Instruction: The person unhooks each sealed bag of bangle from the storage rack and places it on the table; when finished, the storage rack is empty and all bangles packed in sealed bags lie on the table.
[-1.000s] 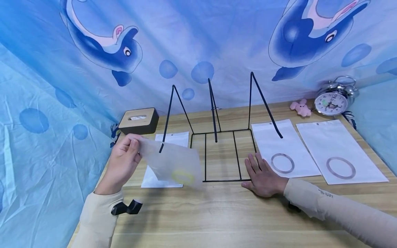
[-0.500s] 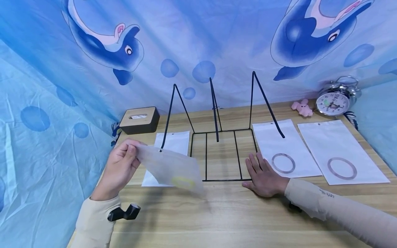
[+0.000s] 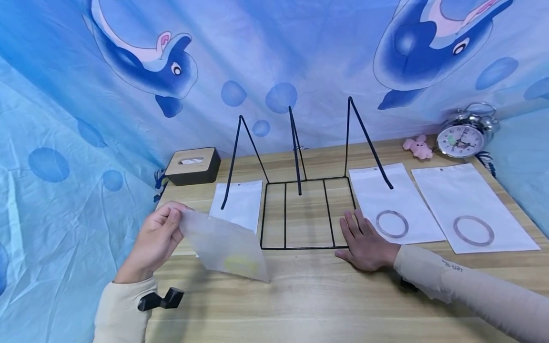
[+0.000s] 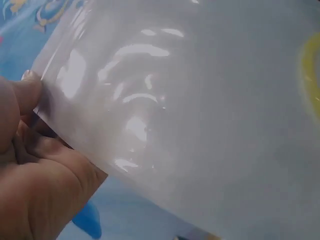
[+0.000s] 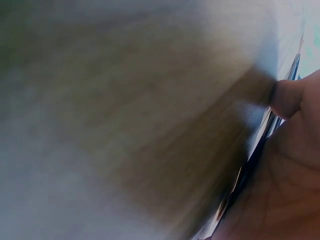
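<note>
My left hand pinches one corner of a translucent plastic bag, which hangs tilted just in front of the left prong's tip. A yellow ring shows through its lower part; the left wrist view catches the same ring at its right edge. With fingers spread, my right hand rests at the front right corner of a black wire rack. Three bent prongs rise from the rack's back and slope forward. In the right wrist view, the palm lies close over a dark bar.
A white bag lies left of the rack, partly behind the held one. Two bags with rings, one nearer and one farther right, lie on the right. A tissue box, pink toy and alarm clock stand behind.
My left hand has drawn the translucent bag toward me and down; the left prong's tip, earlier at the bag's top hole, is now apart from it. My right hand stays put.
</note>
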A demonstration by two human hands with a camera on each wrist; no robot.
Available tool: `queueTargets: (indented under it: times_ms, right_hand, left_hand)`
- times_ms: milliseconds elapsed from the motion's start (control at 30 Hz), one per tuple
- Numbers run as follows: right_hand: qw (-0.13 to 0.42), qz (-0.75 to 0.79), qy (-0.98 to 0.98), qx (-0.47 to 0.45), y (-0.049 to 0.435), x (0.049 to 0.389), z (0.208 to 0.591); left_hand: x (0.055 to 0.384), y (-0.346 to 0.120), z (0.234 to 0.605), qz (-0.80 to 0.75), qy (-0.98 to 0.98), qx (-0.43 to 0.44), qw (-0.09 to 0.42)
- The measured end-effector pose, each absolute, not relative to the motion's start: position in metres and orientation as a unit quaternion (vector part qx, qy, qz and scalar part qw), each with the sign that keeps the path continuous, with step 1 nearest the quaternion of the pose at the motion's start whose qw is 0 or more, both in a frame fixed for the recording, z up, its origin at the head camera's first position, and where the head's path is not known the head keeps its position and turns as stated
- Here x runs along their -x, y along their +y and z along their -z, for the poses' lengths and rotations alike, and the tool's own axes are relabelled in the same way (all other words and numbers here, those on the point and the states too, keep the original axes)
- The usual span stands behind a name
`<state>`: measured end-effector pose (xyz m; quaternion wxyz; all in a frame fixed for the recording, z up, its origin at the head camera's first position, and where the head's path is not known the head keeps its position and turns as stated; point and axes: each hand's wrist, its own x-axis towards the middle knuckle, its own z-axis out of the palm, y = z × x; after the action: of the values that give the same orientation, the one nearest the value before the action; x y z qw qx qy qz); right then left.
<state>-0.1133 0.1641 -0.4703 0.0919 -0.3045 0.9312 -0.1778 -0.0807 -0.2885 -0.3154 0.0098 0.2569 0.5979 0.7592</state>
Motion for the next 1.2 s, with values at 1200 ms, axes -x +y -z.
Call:
queueTargets:
  times_ms: [1200]
  right_hand:
    - [0.116, 0.182, 0.931, 0.293, 0.165, 0.101, 0.453]
  left_hand:
    - [0.211, -0.436, 0.373, -0.416, 0.87, 0.263, 0.003]
